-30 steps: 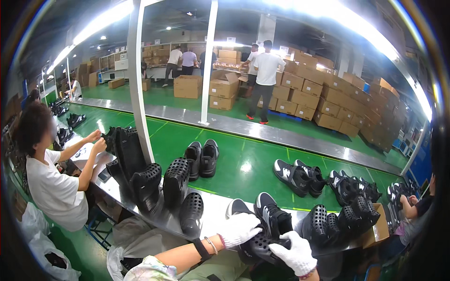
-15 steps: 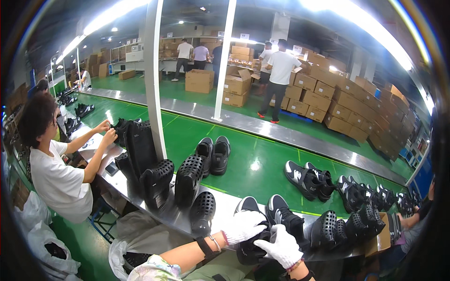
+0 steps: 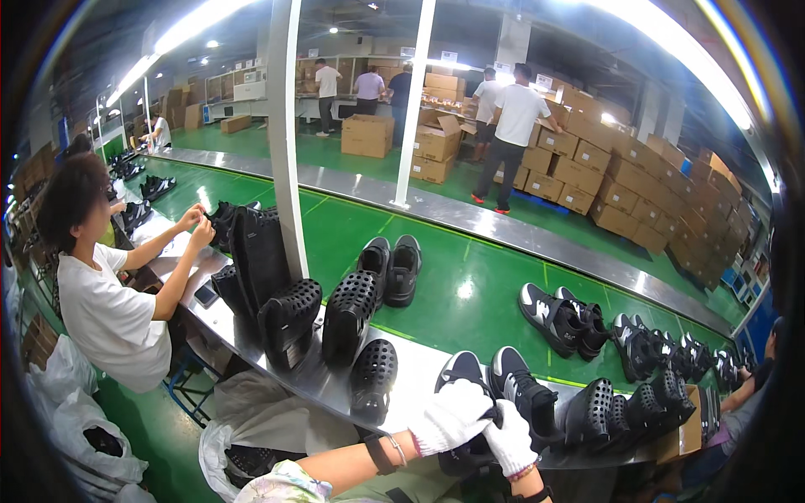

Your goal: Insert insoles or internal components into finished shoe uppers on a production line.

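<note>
black sneaker (image 3: 466,394) under both gloved hands' grip.

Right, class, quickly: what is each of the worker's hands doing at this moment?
Left hand: gloved, closed on the black sneaker at the belt's near edge.
Right hand: gloved, also gripping that sneaker, beside the left.

Glossy green belt (image 3: 470,293) (cloth gloves (image 3: 453,417))
</note>
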Motion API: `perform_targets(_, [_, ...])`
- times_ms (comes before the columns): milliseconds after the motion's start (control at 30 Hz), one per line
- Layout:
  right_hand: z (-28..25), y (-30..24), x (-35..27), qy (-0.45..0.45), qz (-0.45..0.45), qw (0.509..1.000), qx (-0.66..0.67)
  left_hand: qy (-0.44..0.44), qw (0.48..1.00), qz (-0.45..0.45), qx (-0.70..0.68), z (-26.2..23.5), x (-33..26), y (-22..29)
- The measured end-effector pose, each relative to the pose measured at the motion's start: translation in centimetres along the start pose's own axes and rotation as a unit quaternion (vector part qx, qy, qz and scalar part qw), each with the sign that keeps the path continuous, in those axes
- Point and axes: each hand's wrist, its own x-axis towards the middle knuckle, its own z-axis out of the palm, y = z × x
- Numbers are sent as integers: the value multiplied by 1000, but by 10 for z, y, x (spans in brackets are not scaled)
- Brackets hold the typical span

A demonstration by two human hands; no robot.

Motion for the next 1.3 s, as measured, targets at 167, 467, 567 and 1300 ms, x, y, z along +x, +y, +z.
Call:
perform_targets(167, [6,14,-9,132,-119,984,-2,75,993,-61,-66,20,-5,2])
perform_targets(467, [-26,3,-6,36,128,905,404,82,996,2,-29,36,-24,-9])
perform_targets(567, [-6,7,0,51,-26,982,178,51,999,-2,11,33,-24,-7])
perform_targets(1300, [-23,-2,10,-36,-49,989,133,154,972,-167,51,42,-85,-19])
